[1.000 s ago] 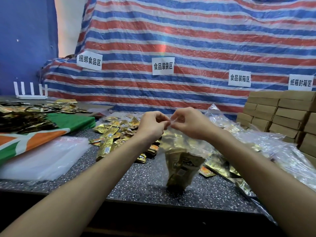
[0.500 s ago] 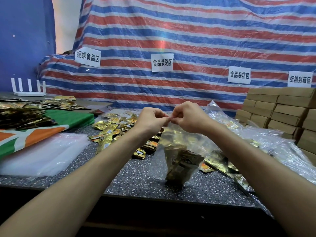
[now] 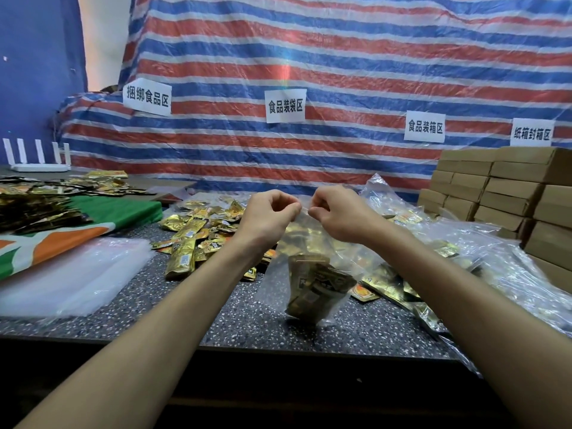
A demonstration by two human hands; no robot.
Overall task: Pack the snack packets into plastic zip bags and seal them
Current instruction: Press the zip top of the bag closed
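Observation:
A clear plastic zip bag hangs upright over the speckled table, with several gold snack packets at its bottom. My left hand pinches the bag's top strip on the left. My right hand pinches the same strip just to the right, a small gap between the two. Loose gold snack packets lie in a heap behind my left arm.
A stack of empty clear bags lies at the left, beside a green and orange cloth. Filled bags pile up at the right, with brown cartons stacked behind them. More packets lie far left.
My two hands, which pinched the bag's top close together, have slid slightly apart along the strip. The bag still hangs in the same place.

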